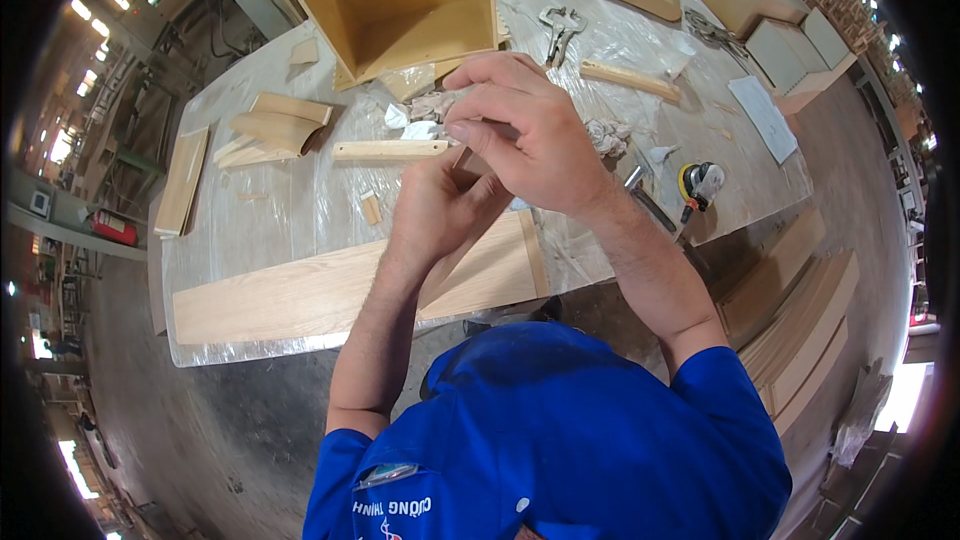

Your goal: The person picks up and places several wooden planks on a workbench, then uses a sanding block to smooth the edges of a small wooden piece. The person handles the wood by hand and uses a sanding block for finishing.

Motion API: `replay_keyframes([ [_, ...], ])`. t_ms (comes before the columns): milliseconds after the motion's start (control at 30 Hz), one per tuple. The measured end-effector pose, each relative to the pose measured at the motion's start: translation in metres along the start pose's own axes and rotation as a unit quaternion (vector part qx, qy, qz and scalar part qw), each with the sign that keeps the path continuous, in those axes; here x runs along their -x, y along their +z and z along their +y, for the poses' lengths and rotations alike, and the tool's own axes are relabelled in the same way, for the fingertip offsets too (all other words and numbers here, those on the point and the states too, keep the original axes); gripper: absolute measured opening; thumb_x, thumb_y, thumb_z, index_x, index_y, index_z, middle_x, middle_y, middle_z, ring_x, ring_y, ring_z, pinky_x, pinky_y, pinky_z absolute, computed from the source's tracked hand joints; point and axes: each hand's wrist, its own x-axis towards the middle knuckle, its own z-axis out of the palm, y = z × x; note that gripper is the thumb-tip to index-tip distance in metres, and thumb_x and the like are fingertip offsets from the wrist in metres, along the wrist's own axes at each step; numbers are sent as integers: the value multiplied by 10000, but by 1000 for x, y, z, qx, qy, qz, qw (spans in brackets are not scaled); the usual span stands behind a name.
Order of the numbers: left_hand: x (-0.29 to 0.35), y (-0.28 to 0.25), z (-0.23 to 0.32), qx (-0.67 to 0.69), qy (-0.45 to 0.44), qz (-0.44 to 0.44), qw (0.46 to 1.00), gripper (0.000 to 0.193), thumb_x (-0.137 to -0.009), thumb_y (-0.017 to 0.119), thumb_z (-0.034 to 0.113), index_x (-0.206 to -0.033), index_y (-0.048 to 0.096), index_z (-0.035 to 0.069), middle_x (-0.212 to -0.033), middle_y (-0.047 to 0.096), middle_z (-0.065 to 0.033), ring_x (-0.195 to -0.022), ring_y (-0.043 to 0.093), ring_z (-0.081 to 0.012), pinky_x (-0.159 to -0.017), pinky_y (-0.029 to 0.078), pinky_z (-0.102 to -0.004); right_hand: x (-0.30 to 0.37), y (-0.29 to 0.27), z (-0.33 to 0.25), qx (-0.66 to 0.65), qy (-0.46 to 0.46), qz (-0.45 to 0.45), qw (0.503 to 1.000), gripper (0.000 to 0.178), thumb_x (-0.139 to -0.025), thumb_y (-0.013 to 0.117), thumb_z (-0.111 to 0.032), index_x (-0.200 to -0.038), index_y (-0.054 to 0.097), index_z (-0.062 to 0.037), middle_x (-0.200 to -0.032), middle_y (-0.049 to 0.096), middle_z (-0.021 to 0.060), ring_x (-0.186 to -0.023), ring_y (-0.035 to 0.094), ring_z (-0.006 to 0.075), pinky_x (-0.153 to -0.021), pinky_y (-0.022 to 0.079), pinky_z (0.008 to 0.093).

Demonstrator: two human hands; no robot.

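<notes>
1. Pale wooden board (270, 295) lies from the lower left to the centre of the frame, along the near edge of the plastic-covered table (310, 210).
2. Left hand (445, 205), at centre, is above it; its fingertips are hidden, so their grip cannot be told.
3. Right hand (535, 140), just beside it, has bent fingers, slightly apart; any pinch is unclear.
4. Open wooden box (335, 5) stands at upper centre, a metal clamp (562, 32) to its right.

An open wooden box (400, 25) sits toward the far edge of the table (290, 215), a metal clamp (562, 30) to its right. A white sheet (763, 118) lies along the right edge; a yellow-and-black sander (688, 180) rests toward the near right corner.
</notes>
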Motion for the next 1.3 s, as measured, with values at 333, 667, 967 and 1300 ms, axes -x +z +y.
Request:
replay_keyframes([
  [333, -5, -12, -11, 106, -86, -98, 986, 362, -1023, 674, 349, -1043, 734, -8, -793, 705, -10, -759, 613, -58, -693, 512, -273, 4, -25, 2, -305, 263, 127, 907, 94, -1020, 616, -69, -1011, 671, 6, -1054, 716, 62, -1004, 649, 132, -891, 518, 301],
  [667, -16, -26, 1, 183, -43, -6, 982, 368, -1023, 675, 310, -1143, 714, -35, -928, 750, -57, -829, 663, -88, -741, 538, -272, 41, -61, 72, 224, 187, 124, 948, 204, -885, 737, -61, -1088, 718, -47, -1009, 724, 71, -999, 671, 217, -899, 525, 339],
  [967, -16, -26, 0, 169, -37, 39, 984, 320, -1028, 668, 249, -1163, 711, -37, -948, 756, -69, -836, 674, -92, -741, 549, -271, 13, -24, 27, 138, -2, 95, 986, 197, -774, 803, -27, -964, 760, -60, -1013, 682, 66, -1002, 626, 271, -866, 511, 379],
  [1300, -7, -26, -5, 117, -24, 41, 992, 308, -1031, 663, 252, -1155, 722, -24, -915, 755, -50, -809, 633, -65, -716, 528, -271, 16, -5, 22, 240, -60, 62, 967, 195, -743, 797, -45, -931, 746, -54, -984, 676, 46, -1009, 630, 256, -892, 486, 396],
])
